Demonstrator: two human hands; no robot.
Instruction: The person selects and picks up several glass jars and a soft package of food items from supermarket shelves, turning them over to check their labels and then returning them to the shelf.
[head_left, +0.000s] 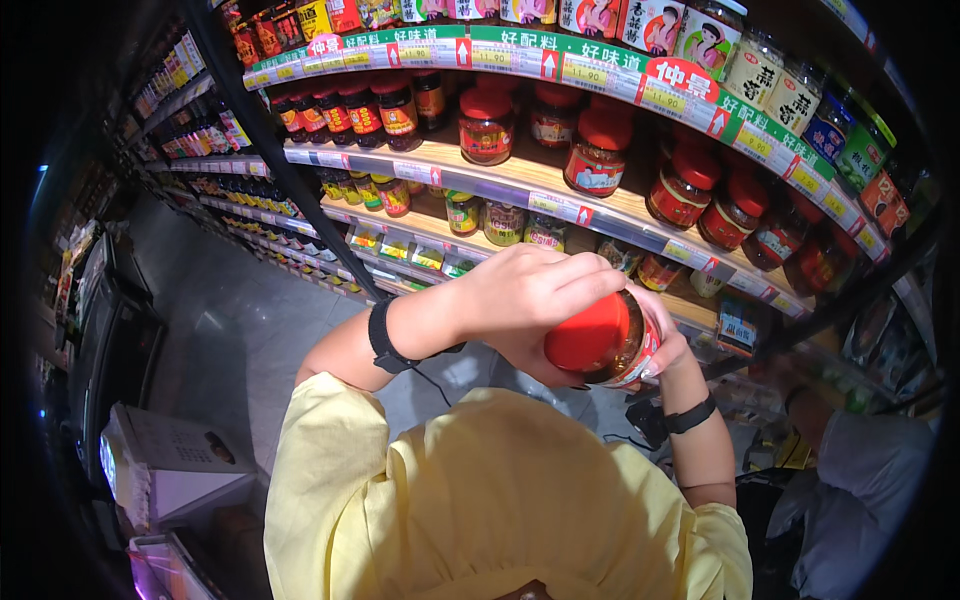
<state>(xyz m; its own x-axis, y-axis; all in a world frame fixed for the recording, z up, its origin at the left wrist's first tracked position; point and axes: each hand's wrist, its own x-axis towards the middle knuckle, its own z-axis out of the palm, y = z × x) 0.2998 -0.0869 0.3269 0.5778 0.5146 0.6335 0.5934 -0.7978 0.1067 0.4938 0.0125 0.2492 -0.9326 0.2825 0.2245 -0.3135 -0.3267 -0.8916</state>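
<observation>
A glass jar (589, 334) with a red lid and dark contents is tilted in front of my chest. My left hand (529, 300) wraps it from the left, with fingers over the far side by the lid. On the label side, my right hand (664, 330) grips the glass from the right. Some fingertips are hidden behind the jar. Just beyond it, a shelf (480, 180) carries similar red-lidded jars, including a jar (596, 161) with a red and pale blue label and a rounder jar (486, 127) further left.
Boxed and jarred sauces (592, 19) line the upper shelf above price tags. Small jars (502, 223) and packets (394, 247) fill lower shelves. A person in a light sleeve (862, 465) is close at right. A white box (176, 457) and black cabinet (112, 352) stand at left.
</observation>
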